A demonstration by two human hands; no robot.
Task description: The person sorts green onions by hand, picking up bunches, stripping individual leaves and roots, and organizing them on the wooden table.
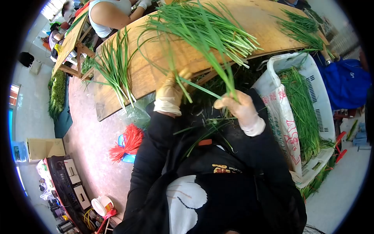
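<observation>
Both hands wear pale gloves and are above my lap. My left hand (170, 93) is closed with a few garlic chives (186, 93) between thumb and fingers, slightly smeared by motion. Long green leaves rise from my right hand (243, 111), which is pinched around the lower ends of more garlic chives (223, 70). Loose leaf scraps lie on my dark clothes below the hands. On the wooden table ahead rests a large pile of garlic chives (202, 27), white ends toward the right. A smaller bunch (117, 66) lies at the table's left edge, its white ends overhanging.
To my right a white plastic crate (282, 62) holds many green leaves and a printed sack (286, 128). Red ties (128, 143) lie on something blue at my left. More chives (300, 29) lie at the table's far right. A co-worker (111, 17) sits across the table.
</observation>
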